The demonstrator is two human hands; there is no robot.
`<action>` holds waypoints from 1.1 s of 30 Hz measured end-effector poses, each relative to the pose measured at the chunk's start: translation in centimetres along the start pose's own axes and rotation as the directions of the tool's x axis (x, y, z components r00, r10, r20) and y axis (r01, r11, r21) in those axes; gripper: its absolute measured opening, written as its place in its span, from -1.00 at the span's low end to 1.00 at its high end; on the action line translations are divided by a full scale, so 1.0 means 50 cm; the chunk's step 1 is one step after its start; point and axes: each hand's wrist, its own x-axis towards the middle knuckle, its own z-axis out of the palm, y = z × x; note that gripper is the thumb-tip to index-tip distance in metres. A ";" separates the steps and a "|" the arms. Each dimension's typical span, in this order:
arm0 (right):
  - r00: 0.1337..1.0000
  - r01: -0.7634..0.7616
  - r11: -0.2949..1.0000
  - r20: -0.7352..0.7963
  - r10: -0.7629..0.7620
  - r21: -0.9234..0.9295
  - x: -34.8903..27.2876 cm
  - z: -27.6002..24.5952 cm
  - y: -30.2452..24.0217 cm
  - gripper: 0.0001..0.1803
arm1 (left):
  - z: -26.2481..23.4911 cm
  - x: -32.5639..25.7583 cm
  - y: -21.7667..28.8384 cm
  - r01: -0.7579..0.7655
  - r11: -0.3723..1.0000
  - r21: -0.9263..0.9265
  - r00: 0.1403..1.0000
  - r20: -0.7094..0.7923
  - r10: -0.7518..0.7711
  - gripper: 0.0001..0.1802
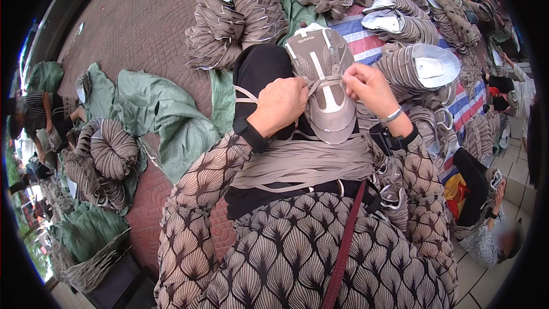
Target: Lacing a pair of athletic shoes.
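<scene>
A grey-brown shoe upper (333,119) with white trim lies over my lap, its rounded toe toward me. A flat beige shoelace (327,82) crosses it between my hands. My left hand (280,103) is closed around the lace at the upper's left edge, and a loose length hangs out left of the fist. At the right edge, my right hand (373,92) pinches the lace between thumb and fingertips. A thick bundle of beige laces (303,163) is spread across my lap, just below the toe.
Stacks of nested shoe uppers (400,20) lie ahead and right on a striped plastic sheet (360,43). More bundled uppers (114,149) and green sacking (160,114) sit on the paving at left. Other people are at both sides; a vehicle (63,17) stands far left.
</scene>
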 end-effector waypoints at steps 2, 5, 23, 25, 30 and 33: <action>0.967 -0.214 0.956 0.179 0.179 0.200 0.002 -0.001 -0.006 -0.87 | 0.000 -0.001 -0.003 0.048 0.998 -0.038 0.998 0.046 -0.046 -0.74; 0.995 0.023 0.984 -0.096 -0.006 0.176 0.017 0.009 0.016 -0.83 | 0.013 -0.004 -0.009 -0.014 0.999 -0.048 0.999 -0.040 0.012 -0.76; 0.974 0.219 0.873 0.155 -0.167 -0.436 0.049 -0.006 -0.008 -0.89 | 0.012 -0.004 0.006 0.015 0.997 -0.081 0.998 -0.051 -0.019 -0.77; 0.863 0.468 0.538 0.234 -0.447 -0.701 0.050 0.018 -0.039 -0.94 | 0.013 -0.006 0.003 0.034 0.994 -0.100 0.999 -0.035 -0.037 -0.77; 0.918 0.396 0.425 0.337 -0.209 -0.814 0.056 0.040 -0.081 -0.92 | 0.012 -0.005 -0.003 0.070 0.988 -0.134 0.997 0.048 -0.064 -0.75; 0.913 0.407 0.516 0.325 -0.245 -0.754 0.066 0.035 -0.052 -0.89 | 0.007 -0.003 -0.012 0.119 0.970 -0.213 0.988 0.126 -0.093 -0.74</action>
